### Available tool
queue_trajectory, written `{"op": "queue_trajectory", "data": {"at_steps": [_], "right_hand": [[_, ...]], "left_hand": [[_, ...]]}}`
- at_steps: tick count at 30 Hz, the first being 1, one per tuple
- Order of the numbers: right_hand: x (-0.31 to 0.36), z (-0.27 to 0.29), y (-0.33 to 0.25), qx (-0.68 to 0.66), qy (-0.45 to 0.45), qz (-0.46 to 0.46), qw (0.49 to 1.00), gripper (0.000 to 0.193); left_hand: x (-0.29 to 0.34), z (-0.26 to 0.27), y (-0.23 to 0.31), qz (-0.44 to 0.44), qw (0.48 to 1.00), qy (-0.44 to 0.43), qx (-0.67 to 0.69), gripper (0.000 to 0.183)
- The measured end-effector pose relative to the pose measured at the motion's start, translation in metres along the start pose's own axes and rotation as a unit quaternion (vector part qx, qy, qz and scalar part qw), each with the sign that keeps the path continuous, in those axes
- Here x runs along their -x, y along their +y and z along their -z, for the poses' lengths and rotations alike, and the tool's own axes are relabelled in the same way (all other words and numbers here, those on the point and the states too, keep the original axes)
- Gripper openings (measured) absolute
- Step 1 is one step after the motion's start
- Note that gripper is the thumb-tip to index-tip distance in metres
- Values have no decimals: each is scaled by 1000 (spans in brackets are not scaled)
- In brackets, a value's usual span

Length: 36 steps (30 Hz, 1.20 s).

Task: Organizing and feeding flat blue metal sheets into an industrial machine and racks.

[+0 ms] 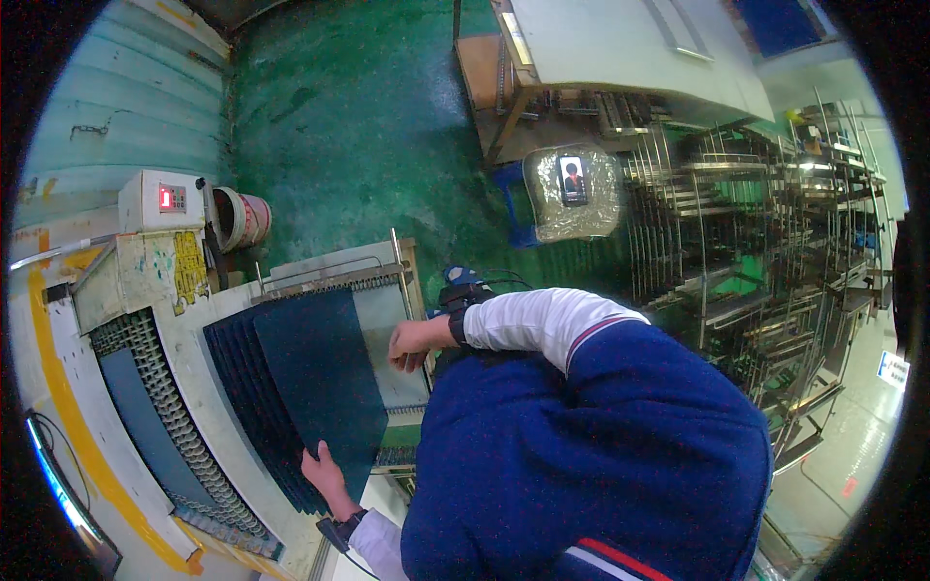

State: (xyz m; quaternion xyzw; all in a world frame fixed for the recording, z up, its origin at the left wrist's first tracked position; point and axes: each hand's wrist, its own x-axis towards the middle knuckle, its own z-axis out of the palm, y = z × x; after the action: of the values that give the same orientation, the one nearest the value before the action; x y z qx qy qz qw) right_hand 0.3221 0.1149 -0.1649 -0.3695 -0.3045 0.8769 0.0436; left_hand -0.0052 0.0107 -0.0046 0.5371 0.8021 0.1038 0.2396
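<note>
Now the left hand lies against the near part of the top dark sheet, while the right hand curls over the pale board just right of it; whether either closes on anything, I cannot tell. An uneven tug could drag the overlapping dark sheets at left out of line.

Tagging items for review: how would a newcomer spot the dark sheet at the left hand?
Left of the blue garment stands a row of dark sheets. The dark sheet is rightmost, at the left hand; its broad face shows, unlike its neighbours' narrow strips.
</note>
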Motion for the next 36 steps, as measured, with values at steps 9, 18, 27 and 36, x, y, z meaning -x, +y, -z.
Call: {"op": "queue_trajectory", "data": {"at_steps": [9,18,27,36], "right_hand": [[-3,1,4,-18,12,-8,1000,23],[-3,2,5,-34,3,-1,999,19],[-1,1,1,-42,13,-6,999,21],[-7,3,8,-47,13,-6,999,24]], "left_hand": [[2,1,9,-7,1000,2,-1,29],[3,1,10,3,999,16,-47,29],[2,0,7,16,1000,7,-3,32],[2,-1,-1,4,1000,14,-27,33]]}}
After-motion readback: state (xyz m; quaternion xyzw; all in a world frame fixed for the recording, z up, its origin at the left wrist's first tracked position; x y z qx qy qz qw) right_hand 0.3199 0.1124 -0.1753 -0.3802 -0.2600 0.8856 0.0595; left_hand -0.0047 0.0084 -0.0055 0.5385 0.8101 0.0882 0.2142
